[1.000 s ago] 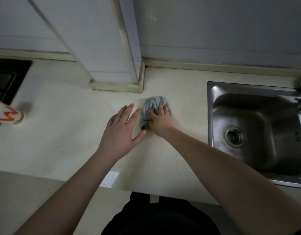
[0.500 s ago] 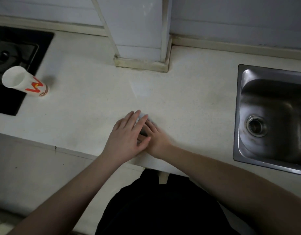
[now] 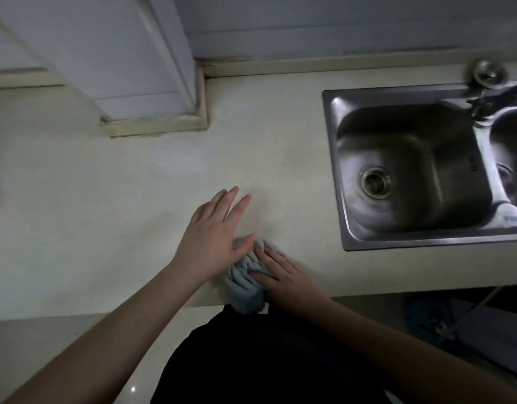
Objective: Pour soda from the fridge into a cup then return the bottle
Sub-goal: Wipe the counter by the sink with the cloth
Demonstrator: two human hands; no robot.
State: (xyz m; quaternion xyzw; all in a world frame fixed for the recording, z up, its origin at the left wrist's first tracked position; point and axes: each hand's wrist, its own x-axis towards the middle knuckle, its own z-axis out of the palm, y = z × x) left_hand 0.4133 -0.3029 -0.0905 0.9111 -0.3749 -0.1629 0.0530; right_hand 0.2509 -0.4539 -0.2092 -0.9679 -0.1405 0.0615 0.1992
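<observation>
A crumpled grey-blue cloth (image 3: pixel 245 284) lies at the front edge of the pale countertop (image 3: pixel 105 199), partly hanging over it. My right hand (image 3: pixel 283 275) presses down on the cloth with its fingers on top. My left hand (image 3: pixel 213 234) hovers flat just left of it, fingers spread, thumb touching the cloth's top. No cup or soda bottle is in view.
A steel sink (image 3: pixel 409 170) with a drain is set into the counter at the right, a tap (image 3: pixel 490 80) at its back corner. A white boxed pillar (image 3: pixel 152 106) stands on the counter at the back left. The wall runs behind.
The view swung right, so the paper cup and stove left the frame. Both hands and the cloth stay at the counter's front edge; the cloth, hidden before, shows again.
</observation>
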